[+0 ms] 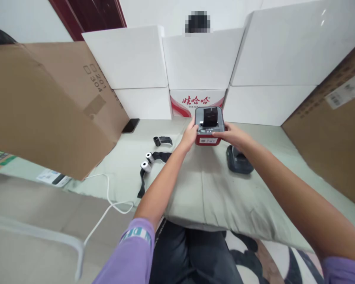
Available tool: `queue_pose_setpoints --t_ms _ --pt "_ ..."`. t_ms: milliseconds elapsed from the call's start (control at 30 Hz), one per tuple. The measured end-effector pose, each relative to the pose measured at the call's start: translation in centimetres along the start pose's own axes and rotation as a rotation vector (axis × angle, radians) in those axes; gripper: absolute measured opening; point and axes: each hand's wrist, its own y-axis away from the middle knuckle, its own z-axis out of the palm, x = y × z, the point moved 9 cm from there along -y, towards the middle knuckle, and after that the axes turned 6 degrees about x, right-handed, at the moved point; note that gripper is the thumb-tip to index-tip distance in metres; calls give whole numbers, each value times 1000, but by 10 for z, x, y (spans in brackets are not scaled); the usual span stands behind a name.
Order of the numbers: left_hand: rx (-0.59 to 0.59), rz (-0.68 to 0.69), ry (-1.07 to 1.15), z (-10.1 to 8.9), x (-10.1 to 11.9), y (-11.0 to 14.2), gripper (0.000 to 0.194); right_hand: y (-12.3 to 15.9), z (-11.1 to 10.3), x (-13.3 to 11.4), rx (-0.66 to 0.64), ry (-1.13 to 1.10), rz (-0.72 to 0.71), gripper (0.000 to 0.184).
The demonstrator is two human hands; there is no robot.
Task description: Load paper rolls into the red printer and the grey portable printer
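Both my hands grip a small red and grey label printer [202, 131] by its sides, above the far middle of the cloth-covered table. A black strip [210, 117] lies on its top. My left hand [189, 135] wraps round the left side. On the right side, my right hand [231, 133] has its thumb or finger over the front top edge near the buttons. A second, dark printer-like device [239, 161] rests on the cloth below my right forearm. Left of my left forearm lie two white rolls [146, 166] with black strips and one black roll [157, 141].
White boxes [136, 59] are stacked along the back, with a red-printed box [197, 101] among them. Brown cardboard [56, 98] stands on the left, and more cardboard [340, 130] on the right. A phone [131, 126] and a white cable [108, 193] lie to the left.
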Motion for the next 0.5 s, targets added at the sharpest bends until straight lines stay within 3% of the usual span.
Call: queue_pose_setpoints --t_ms 133,267,400,500 --pt "46 55 -170 -46 19 74 62 64 28 -3 -92 11 -94 43" --pt "38 -56 -244 -59 3 132 62 112 38 23 -124 44 10 43" --pt "27 -136 -199 -59 -21 150 62 132 41 43 -111 80 64 46" --pt "16 -185 -151 -59 -36 151 61 135 34 51 -20 138 39 39"
